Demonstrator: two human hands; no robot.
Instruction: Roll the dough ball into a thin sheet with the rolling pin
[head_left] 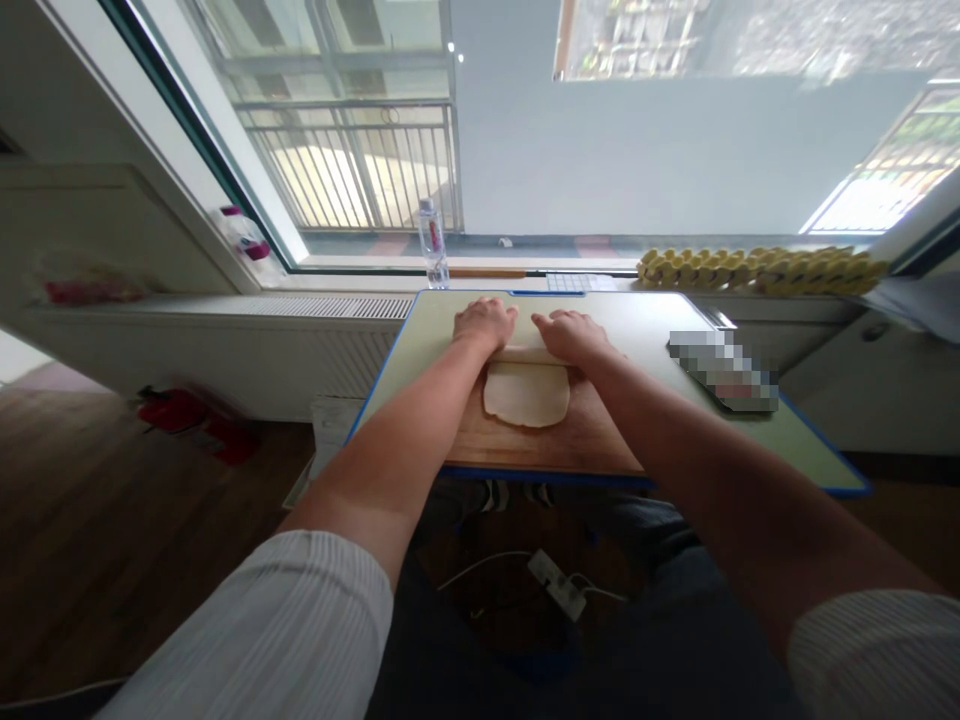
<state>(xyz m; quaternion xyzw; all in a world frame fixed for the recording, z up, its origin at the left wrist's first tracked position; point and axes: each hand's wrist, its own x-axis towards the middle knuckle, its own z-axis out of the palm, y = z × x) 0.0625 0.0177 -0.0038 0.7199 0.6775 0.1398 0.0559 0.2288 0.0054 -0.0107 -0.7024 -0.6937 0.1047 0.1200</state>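
Note:
A pale sheet of dough [527, 394], roughly squarish with rounded corners, lies flat on a wooden board [480, 447]. Across its far edge runs a light-coloured rolling pin [529, 355], only its middle plainly visible between my hands. My left hand [486, 324] is closed over the pin's left end, and my right hand [576, 335] over its right end, its thumb pointing inward. The palms hide both pin ends. The board sits on a pale green table [427, 325] with a blue rim.
A blurred-out flat object [724, 372] lies on the table's right side. Along the window sill are a water bottle [433, 245] and a yellow bumpy strip [761, 270]. A power strip [556, 585] with cables lies on the floor below; a red fire extinguisher [196, 425] is at left.

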